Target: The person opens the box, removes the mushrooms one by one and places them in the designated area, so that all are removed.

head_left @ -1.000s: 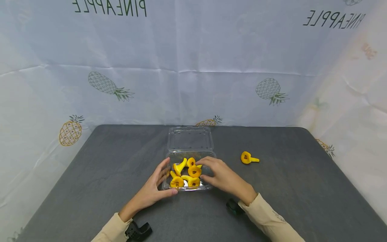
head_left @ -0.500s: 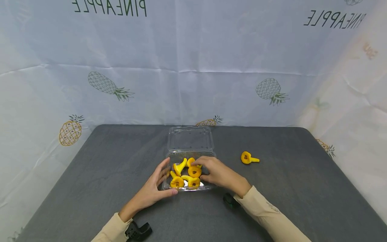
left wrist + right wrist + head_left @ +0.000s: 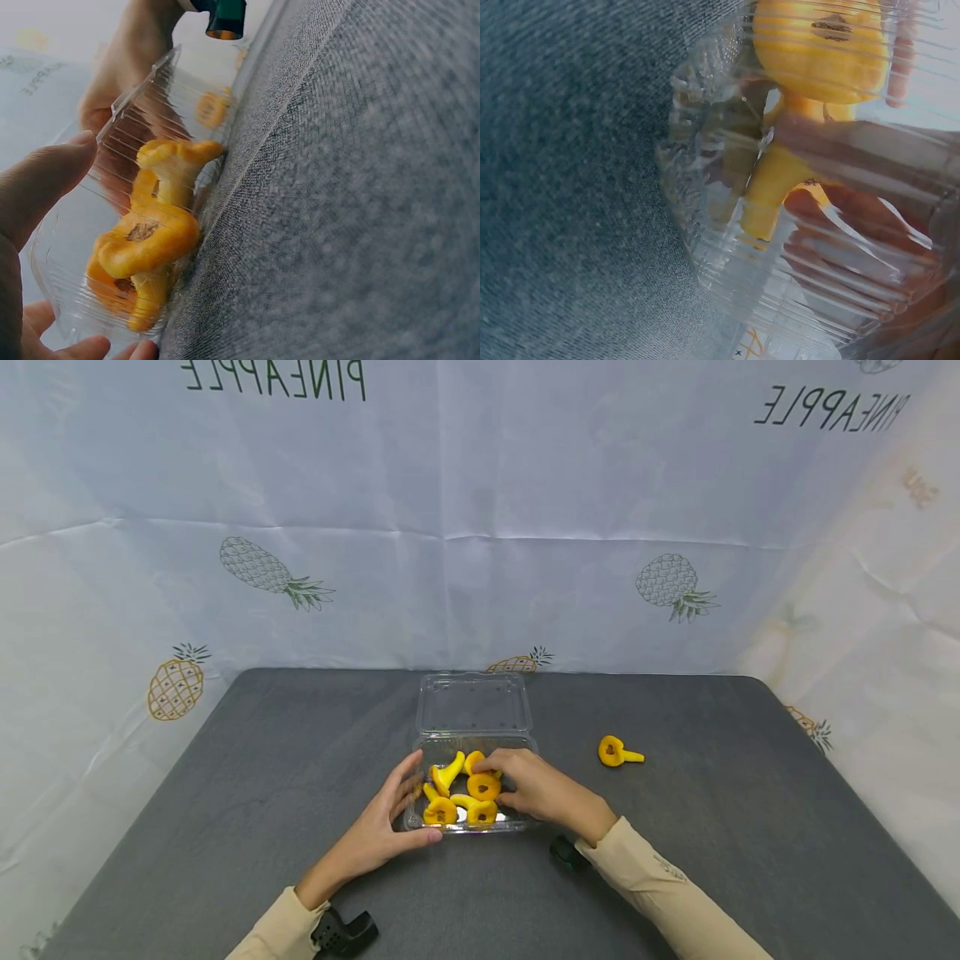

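A clear plastic clamshell container (image 3: 517, 823) sits on the dark table, its lid (image 3: 474, 703) tipped back. Several yellow chanterelle mushrooms (image 3: 439, 811) lie inside. My left hand (image 3: 377, 829) holds the container's near-left corner, thumb along the front and fingers along the left side. Reaching in over the right side, my right hand (image 3: 536, 787) has its fingers and thumb around the back-right chanterelle (image 3: 473, 760). In the right wrist view, a mushroom stem (image 3: 763, 202) shows between its fingers through the ribbed plastic wall; the exact contact is blurred by the plastic.
One more chanterelle (image 3: 619, 752) lies alone on the grey table (image 3: 712, 827), right of the container. Behind the table hangs a white cloth (image 3: 480, 593) printed with pineapples. Black wrist devices (image 3: 345, 933) sit near both sleeves.
My right hand has shifted slightly left and deeper into the container, its fingertips now over the back-right chanterelle. The left hand, container and mushrooms look unmoved.
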`<state>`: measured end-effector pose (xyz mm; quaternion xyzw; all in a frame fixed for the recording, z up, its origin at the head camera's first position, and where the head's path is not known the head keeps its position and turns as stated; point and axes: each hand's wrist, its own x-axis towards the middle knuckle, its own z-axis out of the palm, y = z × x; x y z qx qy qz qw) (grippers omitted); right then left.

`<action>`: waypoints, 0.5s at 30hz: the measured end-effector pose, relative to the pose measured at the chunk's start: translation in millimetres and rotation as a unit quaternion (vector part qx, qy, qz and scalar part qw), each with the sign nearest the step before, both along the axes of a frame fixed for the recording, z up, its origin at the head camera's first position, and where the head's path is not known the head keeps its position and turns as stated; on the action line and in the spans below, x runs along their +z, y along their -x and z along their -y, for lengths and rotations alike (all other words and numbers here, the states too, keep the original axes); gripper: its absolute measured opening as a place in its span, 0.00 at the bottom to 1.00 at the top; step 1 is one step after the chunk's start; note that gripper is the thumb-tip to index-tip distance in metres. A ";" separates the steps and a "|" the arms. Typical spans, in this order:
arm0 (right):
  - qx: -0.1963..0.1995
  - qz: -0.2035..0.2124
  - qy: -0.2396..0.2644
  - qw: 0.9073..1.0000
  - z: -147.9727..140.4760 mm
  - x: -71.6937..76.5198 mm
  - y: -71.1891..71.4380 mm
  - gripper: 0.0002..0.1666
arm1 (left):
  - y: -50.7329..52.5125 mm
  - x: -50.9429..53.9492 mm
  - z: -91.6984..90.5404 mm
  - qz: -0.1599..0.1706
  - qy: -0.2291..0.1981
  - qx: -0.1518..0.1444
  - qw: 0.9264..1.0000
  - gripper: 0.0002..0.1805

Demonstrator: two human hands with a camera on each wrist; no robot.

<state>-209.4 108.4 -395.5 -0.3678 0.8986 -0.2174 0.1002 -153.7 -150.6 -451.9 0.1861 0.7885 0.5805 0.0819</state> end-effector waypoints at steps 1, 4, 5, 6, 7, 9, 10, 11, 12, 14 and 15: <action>0.000 0.001 -0.001 1.000 0.1 -0.2 0.1 0.28 | 0.0 0.1 -0.1 0.000 -0.001 0.000 1.000 0.56; -0.002 0.002 -0.004 1.000 0.5 -0.5 0.1 0.27 | 0.1 0.0 -0.3 0.000 -0.004 0.000 1.000 0.56; -0.003 0.002 -0.005 1.000 0.5 -0.4 0.0 0.27 | 0.1 -0.2 -0.2 -0.001 -0.004 -0.001 1.000 0.56; -0.004 0.001 -0.006 1.000 0.5 -0.4 -0.2 0.26 | 0.2 -0.6 0.0 -0.003 -0.003 -0.001 1.000 0.56; -0.004 0.000 -0.006 1.000 0.5 -0.4 -0.3 0.26 | 0.2 -0.6 0.2 -0.004 -0.003 -0.002 1.000 0.56; -0.004 -0.002 -0.006 1.000 0.5 -0.4 -0.4 0.26 | 0.3 -0.7 0.3 -0.005 -0.002 -0.001 1.000 0.56; -0.003 -0.002 -0.006 1.000 0.5 -0.5 -0.3 0.26 | 0.3 -0.7 0.3 -0.004 -0.001 0.000 1.000 0.56; -0.003 -0.001 -0.005 1.000 0.6 -0.6 -0.1 0.26 | 0.3 -0.7 0.2 -0.002 -0.001 0.001 1.000 0.56; -0.003 0.000 -0.003 1.000 0.7 -0.8 0.1 0.26 | 0.3 -0.6 0.1 0.000 -0.001 0.002 1.000 0.56; -0.002 0.004 0.002 1.000 1.0 -1.0 0.6 0.26 | 0.1 -0.2 -0.2 0.005 -0.001 0.003 1.000 0.56; -0.002 0.005 0.004 1.000 1.0 -1.3 1.0 0.26 | 0.0 0.1 -0.2 0.008 -0.002 0.003 1.000 0.56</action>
